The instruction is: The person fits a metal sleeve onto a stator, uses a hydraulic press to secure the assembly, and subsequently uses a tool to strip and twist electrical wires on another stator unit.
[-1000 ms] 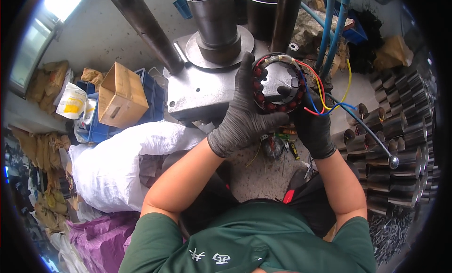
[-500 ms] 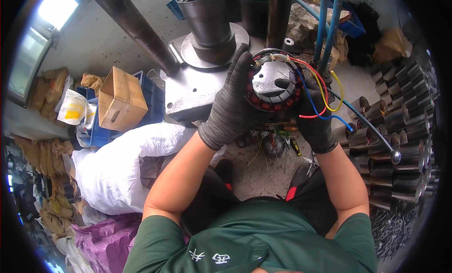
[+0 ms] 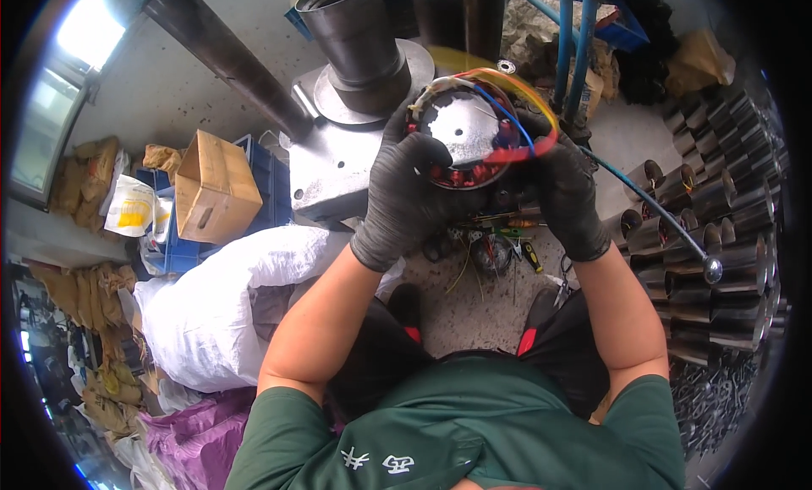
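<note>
Between my hands is a ring-shaped motor stator (image 3: 461,179) with red windings, its open middle showing the grey metal plate behind it. My left hand (image 3: 402,186), in a dark grey glove, is closed around its left side, the thumb lying over the lower left rim. On the opposite side my right hand (image 3: 568,198), also gloved, grips the rim, its fingers partly hidden by the wires. A blue wire (image 3: 506,111) crosses the ring's right part. Red and yellow wires, smeared by motion, loop over its top and right.
A dark metal cylinder (image 3: 355,46) stands on the grey metal plate (image 3: 326,173) beyond my hands. A ball-ended lever (image 3: 713,271) reaches across the right. Metal tubes (image 3: 732,279) are stacked at right. Left are a cardboard box (image 3: 216,190) and white sack (image 3: 199,312). Tools lie on the floor.
The stator has shifted slightly left and tilted or turned in my hands. Its wires have swung from hanging at the right up over the ring. My left thumb now lies across the rim.
</note>
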Demonstrator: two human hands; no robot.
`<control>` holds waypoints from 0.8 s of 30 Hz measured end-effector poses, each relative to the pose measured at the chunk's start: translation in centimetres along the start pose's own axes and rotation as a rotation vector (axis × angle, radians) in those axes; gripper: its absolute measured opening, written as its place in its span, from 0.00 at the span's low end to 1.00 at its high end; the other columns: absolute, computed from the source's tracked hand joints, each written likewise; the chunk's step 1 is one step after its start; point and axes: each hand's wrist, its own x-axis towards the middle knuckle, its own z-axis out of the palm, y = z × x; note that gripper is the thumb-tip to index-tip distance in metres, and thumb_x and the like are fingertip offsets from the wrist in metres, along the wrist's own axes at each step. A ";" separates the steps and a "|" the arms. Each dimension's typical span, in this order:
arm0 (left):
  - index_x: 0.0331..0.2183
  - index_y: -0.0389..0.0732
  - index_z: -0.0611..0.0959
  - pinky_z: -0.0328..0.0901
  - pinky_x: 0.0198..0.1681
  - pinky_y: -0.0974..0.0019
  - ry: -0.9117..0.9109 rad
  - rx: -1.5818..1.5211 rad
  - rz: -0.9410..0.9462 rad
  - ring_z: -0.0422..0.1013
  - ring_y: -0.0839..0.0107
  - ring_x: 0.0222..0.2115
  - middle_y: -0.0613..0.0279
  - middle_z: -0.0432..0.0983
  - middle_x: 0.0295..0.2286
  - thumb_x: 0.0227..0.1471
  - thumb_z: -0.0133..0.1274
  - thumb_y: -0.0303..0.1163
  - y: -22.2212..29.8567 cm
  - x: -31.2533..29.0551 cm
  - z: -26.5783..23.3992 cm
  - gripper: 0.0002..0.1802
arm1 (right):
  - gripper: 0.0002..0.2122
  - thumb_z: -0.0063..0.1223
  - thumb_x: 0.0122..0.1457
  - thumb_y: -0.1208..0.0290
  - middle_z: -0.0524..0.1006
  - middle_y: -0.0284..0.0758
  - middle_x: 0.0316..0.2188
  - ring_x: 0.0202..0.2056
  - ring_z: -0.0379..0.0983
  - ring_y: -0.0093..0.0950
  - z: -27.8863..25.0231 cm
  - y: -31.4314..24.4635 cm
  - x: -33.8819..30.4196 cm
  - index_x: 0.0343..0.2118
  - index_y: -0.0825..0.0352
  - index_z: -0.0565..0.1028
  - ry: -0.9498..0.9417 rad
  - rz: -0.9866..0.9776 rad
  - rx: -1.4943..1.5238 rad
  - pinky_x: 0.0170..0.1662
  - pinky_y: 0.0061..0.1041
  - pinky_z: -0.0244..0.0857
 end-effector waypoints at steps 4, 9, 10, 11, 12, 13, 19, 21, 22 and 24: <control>0.35 0.40 0.75 0.70 0.45 0.64 0.039 -0.865 -0.720 0.72 0.72 0.40 0.63 0.75 0.34 0.44 0.72 0.38 0.8 -0.8 -1.0 0.23 | 0.13 0.47 0.65 0.67 0.78 0.36 0.36 0.37 0.73 0.28 -2.0 2.1 2.6 0.47 0.69 0.74 0.089 -0.208 -0.547 0.45 0.27 0.66; 0.56 0.39 0.69 0.71 0.48 0.54 0.140 -1.134 -0.732 0.75 0.58 0.46 0.52 0.73 0.48 0.56 0.57 0.53 -0.2 -0.5 -0.5 0.36 | 0.14 0.50 0.64 0.64 0.79 0.48 0.41 0.44 0.75 0.44 -4.4 4.6 5.8 0.45 0.68 0.76 0.006 -0.483 -1.145 0.49 0.39 0.67; 0.59 0.41 0.66 0.69 0.51 0.48 0.120 -1.235 -0.708 0.73 0.51 0.48 0.50 0.71 0.51 0.57 0.53 0.57 -0.7 -0.6 -0.8 0.39 | 0.14 0.51 0.64 0.63 0.79 0.48 0.42 0.46 0.75 0.45 -4.5 5.0 6.2 0.45 0.68 0.76 0.016 -0.521 -1.254 0.50 0.42 0.67; 0.63 0.43 0.63 0.67 0.53 0.42 0.095 -1.335 -0.688 0.71 0.44 0.50 0.47 0.69 0.53 0.59 0.48 0.61 -1.2 -0.7 -1.1 0.42 | 0.15 0.54 0.62 0.62 0.79 0.48 0.44 0.50 0.72 0.48 -4.8 5.5 6.6 0.48 0.66 0.76 0.010 -0.495 -1.313 0.54 0.46 0.64; 0.65 0.45 0.60 0.64 0.55 0.36 0.080 -1.674 -0.765 0.68 0.37 0.52 0.44 0.66 0.56 0.59 0.44 0.64 -1.2 -0.6 -1.8 0.43 | 0.15 0.53 0.62 0.63 0.79 0.47 0.44 0.50 0.72 0.48 -5.3 6.1 7.0 0.48 0.65 0.76 0.009 -0.472 -1.364 0.54 0.46 0.64; 0.66 0.47 0.57 0.58 0.59 0.31 0.073 -1.942 -0.756 0.62 0.29 0.55 0.43 0.61 0.59 0.58 0.37 0.69 -1.7 -0.9 -2.2 0.46 | 0.15 0.53 0.62 0.64 0.79 0.47 0.44 0.50 0.72 0.49 -5.5 6.7 7.5 0.48 0.64 0.76 0.001 -0.450 -1.415 0.55 0.46 0.64; 0.66 0.47 0.56 0.62 0.57 0.40 0.045 -1.766 -0.882 0.63 0.39 0.56 0.37 0.59 0.60 0.48 0.40 0.78 -1.4 -0.6 -2.3 0.56 | 0.18 0.53 0.61 0.63 0.72 0.41 0.57 0.59 0.64 0.45 -6.7 9.0 8.7 0.53 0.61 0.74 0.022 -0.346 -1.712 0.60 0.48 0.57; 0.66 0.46 0.56 0.59 0.59 0.39 -0.144 -1.939 -0.749 0.60 0.40 0.58 0.38 0.57 0.61 0.47 0.38 0.79 -2.3 -0.7 -2.5 0.58 | 0.21 0.53 0.60 0.59 0.70 0.42 0.59 0.59 0.64 0.45 -6.1 9.6 8.1 0.56 0.61 0.73 0.015 -0.299 -1.783 0.62 0.49 0.55; 0.66 0.46 0.56 0.59 0.59 0.39 -0.134 -2.010 -0.753 0.61 0.40 0.58 0.38 0.57 0.61 0.47 0.38 0.80 -2.5 -0.8 -2.6 0.59 | 0.23 0.53 0.60 0.57 0.70 0.42 0.59 0.58 0.64 0.46 -5.9 9.6 7.9 0.57 0.61 0.72 0.014 -0.272 -1.822 0.63 0.49 0.54; 0.66 0.45 0.56 0.60 0.59 0.40 -0.116 -2.156 -0.764 0.61 0.40 0.58 0.38 0.57 0.61 0.46 0.38 0.81 -2.2 -0.6 -2.8 0.60 | 0.30 0.54 0.58 0.49 0.67 0.45 0.62 0.61 0.62 0.48 -6.2 10.1 8.0 0.60 0.62 0.70 -0.032 -0.171 -1.828 0.66 0.53 0.48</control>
